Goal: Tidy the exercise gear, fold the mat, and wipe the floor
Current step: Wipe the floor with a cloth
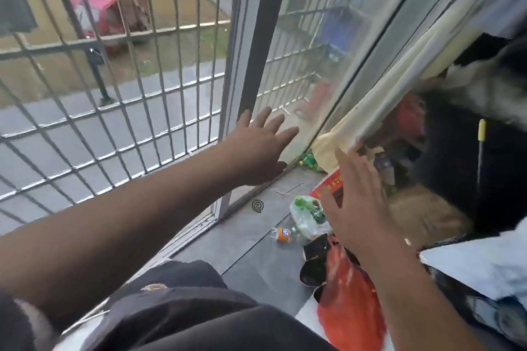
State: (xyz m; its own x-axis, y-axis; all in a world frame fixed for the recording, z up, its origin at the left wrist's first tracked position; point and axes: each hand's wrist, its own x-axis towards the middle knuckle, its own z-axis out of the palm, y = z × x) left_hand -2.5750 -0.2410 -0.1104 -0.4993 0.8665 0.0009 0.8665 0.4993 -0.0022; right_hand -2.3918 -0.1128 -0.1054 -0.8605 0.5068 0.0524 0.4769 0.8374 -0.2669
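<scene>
Both hands are spread open and hold nothing: the left hand (261, 145) reaches toward the sliding glass door (308, 45), the right hand (359, 202) hovers beside the curtain (379, 100). No mat or gear shows; probably preparation. Next, clear the litter from the floor (242, 245) below the door.

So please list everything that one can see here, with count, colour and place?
sliding glass door: one, grey frame, centre
metal window grille: one, grey, left
curtain: one, cream, hanging at right
mosquito coil: one, dark, on the floor by the door track
orange soda bottle: one, lying on the floor
clear plastic bag: one, green bottles inside, on the floor
orange plastic bag: one, lower right
red box: one, behind the right hand
floor: grey tiles
left hand: open, fingers spread, near the door
right hand: open, fingertips at the curtain's lower edge
</scene>
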